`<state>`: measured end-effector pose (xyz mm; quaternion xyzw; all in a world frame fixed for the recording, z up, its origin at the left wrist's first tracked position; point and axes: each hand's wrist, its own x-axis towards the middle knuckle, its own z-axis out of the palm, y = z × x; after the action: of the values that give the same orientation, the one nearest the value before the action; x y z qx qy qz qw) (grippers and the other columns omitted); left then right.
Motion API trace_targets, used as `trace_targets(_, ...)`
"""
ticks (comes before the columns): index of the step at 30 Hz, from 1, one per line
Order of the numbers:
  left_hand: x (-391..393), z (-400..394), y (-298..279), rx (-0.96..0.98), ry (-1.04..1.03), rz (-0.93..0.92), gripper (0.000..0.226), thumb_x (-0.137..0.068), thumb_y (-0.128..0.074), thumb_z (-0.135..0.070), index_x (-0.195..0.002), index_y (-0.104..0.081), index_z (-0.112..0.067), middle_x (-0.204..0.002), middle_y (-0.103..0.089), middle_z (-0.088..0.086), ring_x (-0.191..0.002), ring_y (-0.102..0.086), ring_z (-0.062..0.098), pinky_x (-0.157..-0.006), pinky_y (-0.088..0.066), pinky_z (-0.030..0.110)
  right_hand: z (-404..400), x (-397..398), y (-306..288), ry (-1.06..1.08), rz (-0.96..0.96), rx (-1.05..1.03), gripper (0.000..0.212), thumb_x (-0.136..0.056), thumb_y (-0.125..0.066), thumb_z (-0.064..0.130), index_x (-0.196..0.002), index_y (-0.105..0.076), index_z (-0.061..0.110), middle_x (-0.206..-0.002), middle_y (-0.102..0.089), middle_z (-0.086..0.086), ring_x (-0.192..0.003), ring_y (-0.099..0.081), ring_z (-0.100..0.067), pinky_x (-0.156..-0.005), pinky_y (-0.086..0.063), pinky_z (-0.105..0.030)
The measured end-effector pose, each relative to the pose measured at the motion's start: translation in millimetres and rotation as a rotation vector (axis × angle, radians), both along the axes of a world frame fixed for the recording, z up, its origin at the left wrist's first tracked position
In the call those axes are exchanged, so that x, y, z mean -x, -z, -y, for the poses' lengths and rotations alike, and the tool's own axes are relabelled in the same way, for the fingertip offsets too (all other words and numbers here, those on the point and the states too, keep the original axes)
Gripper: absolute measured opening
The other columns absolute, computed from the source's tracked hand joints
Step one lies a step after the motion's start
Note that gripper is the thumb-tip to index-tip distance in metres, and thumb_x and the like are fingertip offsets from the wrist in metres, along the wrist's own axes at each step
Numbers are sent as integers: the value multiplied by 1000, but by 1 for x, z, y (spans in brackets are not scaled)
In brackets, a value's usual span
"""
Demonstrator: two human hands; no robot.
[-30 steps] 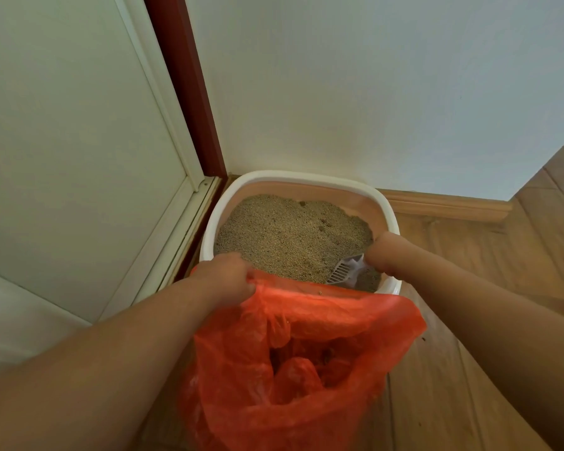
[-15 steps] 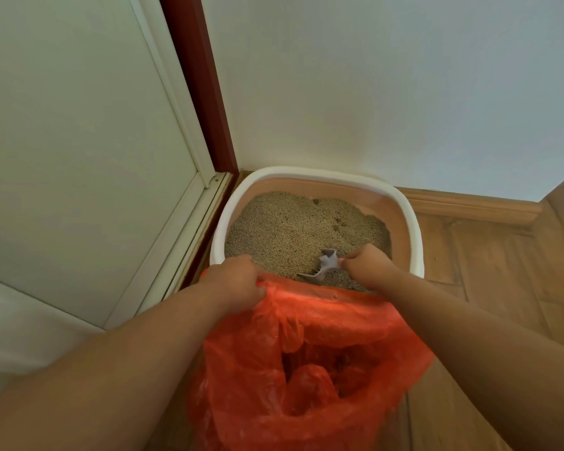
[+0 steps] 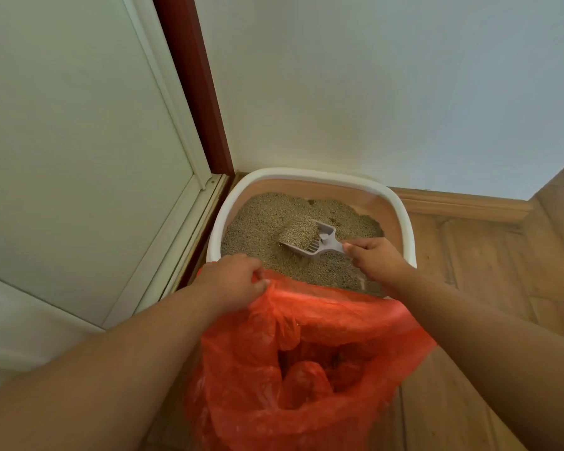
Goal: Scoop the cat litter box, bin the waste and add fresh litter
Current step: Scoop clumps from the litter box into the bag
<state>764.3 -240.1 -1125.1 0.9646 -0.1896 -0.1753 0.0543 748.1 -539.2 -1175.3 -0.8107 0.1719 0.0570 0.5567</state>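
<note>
Head view, the only view supplied. The white-rimmed, peach-walled plastic litter box [image 3: 401, 203] sits on the wood-plank floor [image 3: 489, 255] in the corner, its far rim close to the white wall [image 3: 372, 76] at 12 o'clock and its left rim beside the white door frame [image 3: 189, 203] at 9 o'clock. It is filled with tan granular litter [image 3: 261, 219].

The right hand [image 3: 376, 260] has its grip closed round the handle of the grey slotted plastic scoop [image 3: 319, 242]. The scoop is held above the litter surface near the middle of the box, blade pointing to 10 o'clock and heaped with granules. It is judged to be held over the box so that loose grains sift back through the slots. Whether a clump lies in the load cannot be told.

The left hand [image 3: 233, 281] pinches the far left edge of the thin orange plastic bag [image 3: 326, 323]. The bag stands at 6 o'clock, its mouth touching the near rim of the box. It is judged to be held open and close so that the transfer is short and spill onto the floor is limited. Dark contents show inside the bag; their nature is unclear.

No fresh litter supply is in view.
</note>
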Motion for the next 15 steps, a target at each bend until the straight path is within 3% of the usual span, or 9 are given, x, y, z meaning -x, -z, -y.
trace_targets(3,1,1,-7,-11,6,11,21,-93,-56,-49,-109,-61,-35,-108,-56,-10,-108,-58,16,-92,-50,42,4,7,-8,16,32,-68,21,-101,-63,30,-115,-77,22,-59,-49,3,-48,-39,-8,-47,-36,-21)
trace_targets(8,4,3,-16,-53,6,14,34,-92,-55,-43,-124,-59,-32,-119,-58,-5,-114,-58,20,-94,-50,44,12,12,-15,25,41,-105,22,-101,-63,29,-116,-77,21,-52,-44,11,-45,-34,-6,-42,-32,-17)
trace_targets(15,6,7,-27,-70,26,27,35,-92,-55,-41,-125,-58,-30,-118,-57,-5,-112,-57,20,-93,-50,44,15,17,-27,-7,2,-212,25,-102,-63,27,-121,-75,18,-57,-44,6,-47,-36,-5,-43,-32,-18)
